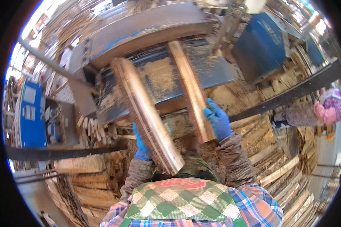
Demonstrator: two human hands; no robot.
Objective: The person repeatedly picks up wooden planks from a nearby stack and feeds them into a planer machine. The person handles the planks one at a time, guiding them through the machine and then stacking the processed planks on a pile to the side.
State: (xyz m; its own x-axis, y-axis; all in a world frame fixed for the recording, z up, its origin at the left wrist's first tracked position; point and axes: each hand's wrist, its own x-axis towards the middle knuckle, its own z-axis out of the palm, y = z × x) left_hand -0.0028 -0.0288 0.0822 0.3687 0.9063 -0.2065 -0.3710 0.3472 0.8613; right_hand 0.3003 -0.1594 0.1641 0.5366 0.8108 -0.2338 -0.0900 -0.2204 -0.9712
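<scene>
Checkered green-and-white apron (pixel 182 202) sits closest to me, over plaid sleeves. Two bark-edged boards just past it: wider slab (pixel 149 113) on the left, narrower board (pixel 191 90) on the right, both lying lengthwise away from me. Blue-gloved left hand (pixel 141 143) is at the slab's left edge, partly hidden behind it; can't tell whether its fingers grip. Blue-gloved right hand (pixel 219 122) touches the narrower board's right edge near its close end, visible fingers slightly spread; thumb hidden, so I can't tell if it pinches. Far ends reach across the metal machine bed (pixel 218 72) toward the long housing (pixel 147 28); near ends overhang the bed's front edge, the slab's almost at the apron. Between the boards I see a gap with sawdust (pixel 159 73) on the bed. Right of the narrower board, open bed runs to its corner. Stacked lumber (pixel 259 140) flanks the right forearm, more timber (pixel 83 166) the left.
</scene>
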